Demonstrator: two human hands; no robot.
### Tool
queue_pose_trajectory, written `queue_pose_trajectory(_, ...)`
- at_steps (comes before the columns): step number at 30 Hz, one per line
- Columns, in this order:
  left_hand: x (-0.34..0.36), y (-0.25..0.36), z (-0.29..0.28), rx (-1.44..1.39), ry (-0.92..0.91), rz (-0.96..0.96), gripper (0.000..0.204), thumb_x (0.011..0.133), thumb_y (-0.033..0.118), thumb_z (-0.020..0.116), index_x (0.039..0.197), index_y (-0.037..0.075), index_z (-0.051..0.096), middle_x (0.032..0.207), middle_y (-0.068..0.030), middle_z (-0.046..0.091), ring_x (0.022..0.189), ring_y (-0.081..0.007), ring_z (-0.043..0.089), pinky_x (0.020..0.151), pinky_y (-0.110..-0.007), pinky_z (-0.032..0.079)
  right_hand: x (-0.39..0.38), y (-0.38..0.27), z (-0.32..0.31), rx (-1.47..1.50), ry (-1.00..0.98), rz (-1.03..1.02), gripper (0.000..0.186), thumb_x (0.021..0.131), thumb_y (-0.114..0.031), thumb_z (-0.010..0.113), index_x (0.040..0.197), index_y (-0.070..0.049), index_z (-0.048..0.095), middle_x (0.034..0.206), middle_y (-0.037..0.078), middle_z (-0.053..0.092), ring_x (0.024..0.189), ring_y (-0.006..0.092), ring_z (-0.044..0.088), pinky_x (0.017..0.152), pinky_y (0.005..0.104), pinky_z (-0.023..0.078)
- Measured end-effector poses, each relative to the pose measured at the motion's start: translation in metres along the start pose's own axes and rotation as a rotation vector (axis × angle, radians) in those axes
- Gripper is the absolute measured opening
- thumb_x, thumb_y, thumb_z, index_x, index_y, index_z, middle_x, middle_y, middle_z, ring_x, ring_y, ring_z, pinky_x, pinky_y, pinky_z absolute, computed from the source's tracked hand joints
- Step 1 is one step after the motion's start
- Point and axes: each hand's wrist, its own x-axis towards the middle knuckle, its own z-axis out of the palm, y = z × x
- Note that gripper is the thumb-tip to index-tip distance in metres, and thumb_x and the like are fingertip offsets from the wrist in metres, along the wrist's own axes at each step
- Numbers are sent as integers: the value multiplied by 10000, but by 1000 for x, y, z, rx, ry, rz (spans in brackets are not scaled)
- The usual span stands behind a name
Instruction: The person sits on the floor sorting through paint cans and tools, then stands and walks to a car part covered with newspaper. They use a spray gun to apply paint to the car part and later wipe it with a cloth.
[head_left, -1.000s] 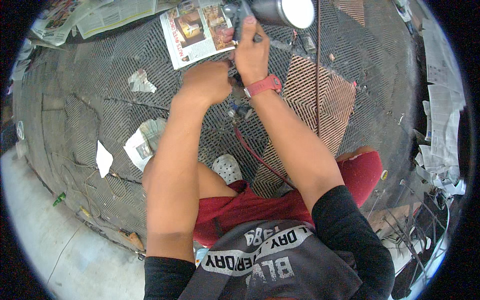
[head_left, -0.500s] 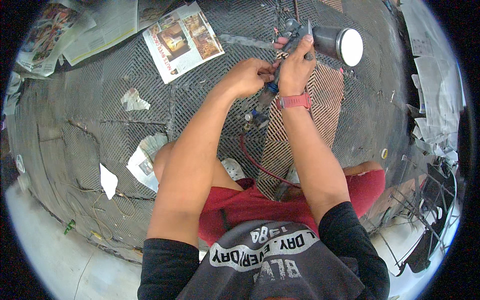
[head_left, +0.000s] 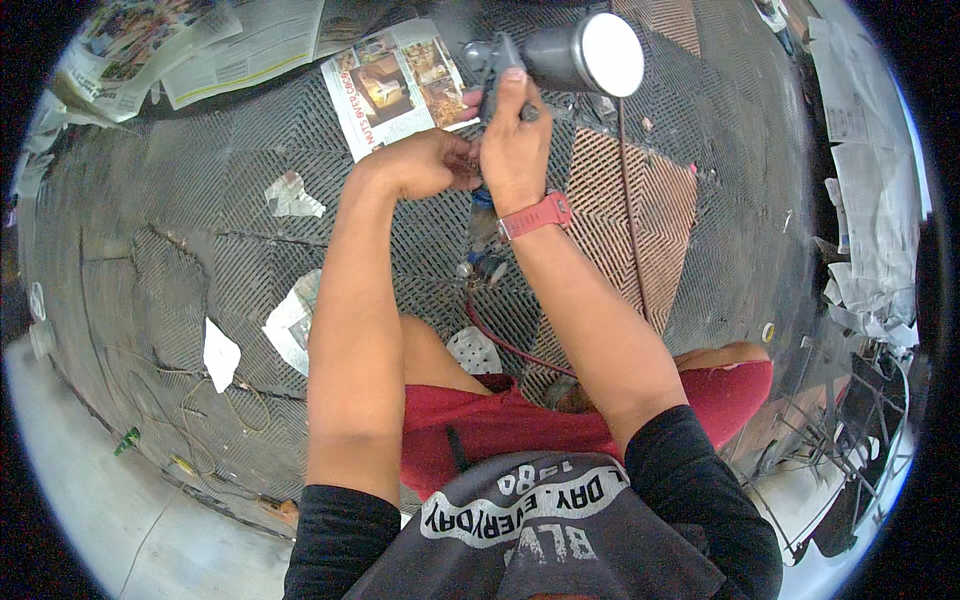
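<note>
A spray gun (head_left: 503, 62) with a dark cup (head_left: 560, 57) and a round white lid (head_left: 612, 55) is held up over the floor mat. My right hand (head_left: 515, 145), with a red watch on its wrist, is wrapped round the grip, fingers reaching over its front. At the lower part of the grip, my left hand (head_left: 420, 163) has its fingers curled in a pinch; the exact part under the fingertips is hidden. Below the grip hang a blue and metal fitting (head_left: 487, 268) and a dark red hose (head_left: 492, 328) that runs toward my crossed legs.
A printed newspaper page (head_left: 395, 95) lies beyond my left hand, with more newspaper sheets (head_left: 240, 55) at far left. Torn paper scraps (head_left: 293, 195) dot the ribbed mat (head_left: 240, 270). A second stretch of hose (head_left: 633, 210) crosses the brown mat (head_left: 655, 240). Metal racks (head_left: 850, 410) stand at right.
Both hands and the spray gun have moved left in the picture, and the gun now overlaps the newspaper page's edge. A grey haze shows near the gun's front. The hose stretch at right has come into sight.
</note>
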Motion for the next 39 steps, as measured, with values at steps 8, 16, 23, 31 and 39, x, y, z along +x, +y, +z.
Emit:
queue_pose_trajectory(8,-8,-36,-4,37,95,-46,317,925,207,801,1232,128,801,1158,-110,812,1066,-245,764,956,-368,574,3,-34,-4,104,-139,27,627,1162,-525,406,1077,20,705,851,105,752,687,163,704,462,298,508)
queue_pose_trajectory(16,25,18,7,267,153,-27,360,917,300,807,1241,145,792,1242,-139,778,1171,-330,730,1007,-439,565,12,-34,-88,40,217,89,624,1164,-533,388,1065,6,688,832,119,745,605,178,678,442,293,509)
queue_pose_trajectory(23,45,65,26,377,259,-114,323,914,306,797,1217,196,806,1217,-131,790,1150,-339,746,1016,-442,580,21,-36,-124,-9,379,50,592,1168,-514,389,1207,7,668,871,123,756,539,176,632,445,298,509)
queue_pose_trajectory(31,30,59,32,-502,-121,87,318,1071,199,647,1348,54,705,1197,-100,774,1082,-237,756,926,-404,631,21,-51,-84,-24,159,155,576,1163,-456,446,1019,44,691,832,140,744,735,235,690,731,404,536)
queue_pose_trajectory(39,-13,39,48,-699,-6,-54,255,1064,158,702,1288,37,698,1160,-31,733,1072,-157,714,925,-364,632,7,-48,-64,193,-88,147,685,1146,-562,400,1109,62,679,943,135,775,754,209,730,479,316,524)
